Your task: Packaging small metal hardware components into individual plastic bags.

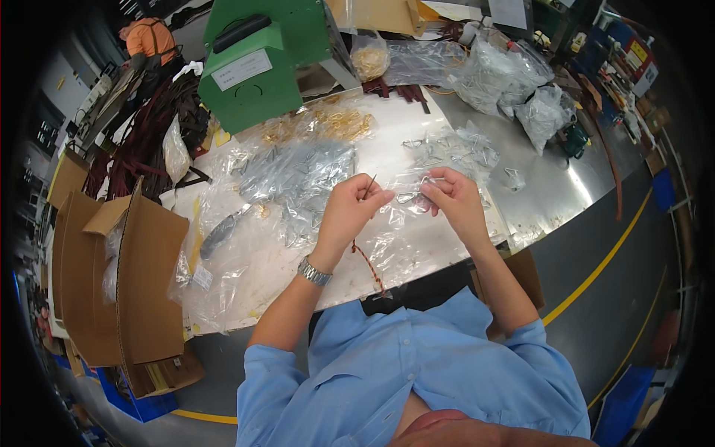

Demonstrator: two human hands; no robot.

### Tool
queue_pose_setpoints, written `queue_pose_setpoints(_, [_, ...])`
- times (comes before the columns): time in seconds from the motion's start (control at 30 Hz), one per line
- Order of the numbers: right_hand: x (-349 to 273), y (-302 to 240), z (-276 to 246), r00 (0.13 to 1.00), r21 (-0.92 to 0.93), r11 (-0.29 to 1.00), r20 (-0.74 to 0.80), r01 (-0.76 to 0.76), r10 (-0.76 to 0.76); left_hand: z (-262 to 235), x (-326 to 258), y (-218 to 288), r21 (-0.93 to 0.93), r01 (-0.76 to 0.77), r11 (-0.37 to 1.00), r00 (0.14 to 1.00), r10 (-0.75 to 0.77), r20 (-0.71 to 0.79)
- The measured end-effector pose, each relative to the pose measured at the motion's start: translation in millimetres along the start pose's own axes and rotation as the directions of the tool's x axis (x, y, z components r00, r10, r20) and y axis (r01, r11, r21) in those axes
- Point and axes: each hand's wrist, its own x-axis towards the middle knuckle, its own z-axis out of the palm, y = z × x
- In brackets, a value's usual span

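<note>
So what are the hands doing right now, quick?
Left hand: closed, pinching the end of a red braided cord.
Right hand: closed on a small metal clip.

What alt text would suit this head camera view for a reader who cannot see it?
A person's left hand pinches a red-brown braided cord while the right hand holds a small metal clip, above a white worktable strewn with clear plastic bags.

A thin braided red-and-brown cord (366, 262) looks like rough woven cloth, and the small silver wire clip (411, 197) is shiny metal. Crinkled clear plastic bags (298, 179) lie glossy on the smooth, matt white surface (268, 276), beside dull brown cardboard boxes (141, 290).
</note>
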Motion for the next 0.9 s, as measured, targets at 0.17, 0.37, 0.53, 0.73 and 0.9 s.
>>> queue_pose_setpoints(0.17, [2, -6, -2, 0.998, -0.021, 0.999, 0.053, 0.026, -0.025, 7, -5, 8, -0.250, 0.101, 0.963, 0.994, -0.088, 0.061])
queue_pose_setpoints(0.37, [5, -16, 1, 0.998, -0.174, 0.985, 0.055, 0.012, -0.003, 15, -6, -5, -0.300, 0.189, 0.935, 0.968, -0.126, 0.216])
queue_pose_setpoints(0.53, [9, -29, 8, 0.957, -0.418, 0.869, 0.006, 0.266, -0.290, 20, -7, -6, -0.383, 0.209, 0.900, 0.955, -0.103, 0.278])
queue_pose_setpoints(0.73, [23, -21, 7, 0.978, 0.034, 0.980, -0.082, 0.196, -0.193, 17, -11, -3, -0.427, 0.169, 0.888, 0.970, -0.072, 0.234])
queue_pose_setpoints(0.9, [-1, 6, 21, 0.998, 0.048, 0.999, 0.055, -0.015, 0.012, 15, -8, -7, -0.370, 0.121, 0.921, 0.979, -0.050, 0.197])
